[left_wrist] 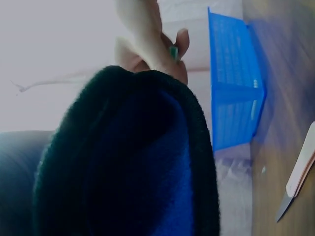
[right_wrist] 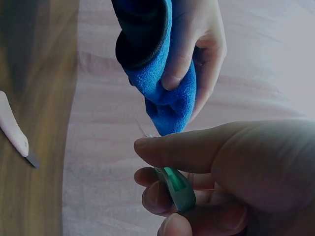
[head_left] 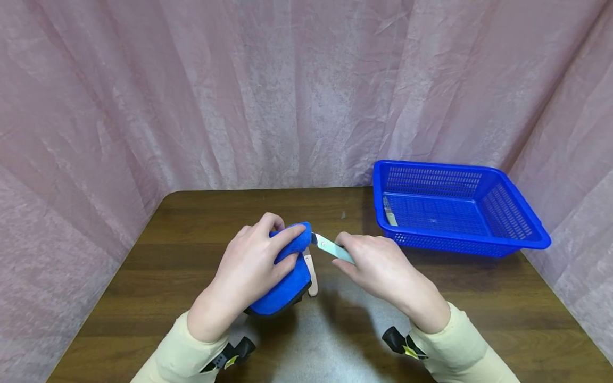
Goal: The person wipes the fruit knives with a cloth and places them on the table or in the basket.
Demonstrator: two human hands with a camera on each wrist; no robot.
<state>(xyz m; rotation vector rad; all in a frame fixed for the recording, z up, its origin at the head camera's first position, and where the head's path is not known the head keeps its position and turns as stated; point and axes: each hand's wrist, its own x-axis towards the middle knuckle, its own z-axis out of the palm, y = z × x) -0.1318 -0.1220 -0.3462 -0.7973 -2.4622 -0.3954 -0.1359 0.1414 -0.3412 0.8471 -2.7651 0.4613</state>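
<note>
In the head view my left hand (head_left: 254,258) grips a blue cloth (head_left: 282,292) with dark edging. Thumb and fingers pinch its upper end, which bunches around the blade of a small knife. My right hand (head_left: 383,266) holds that knife by its mint-green handle (head_left: 335,250); most of the blade is hidden by the cloth. In the right wrist view the cloth (right_wrist: 172,103) meets the knife just past my right thumb. A second knife with a pale pink handle (head_left: 311,276) lies on the table below the cloth, its blade (left_wrist: 284,206) visible in the left wrist view.
A blue perforated basket (head_left: 460,239) stands at the back right of the wooden table (head_left: 191,229). Inside, by its left wall, lies a knife with a pale handle (head_left: 390,217). Pink curtains (head_left: 287,96) hang behind the table and along its sides.
</note>
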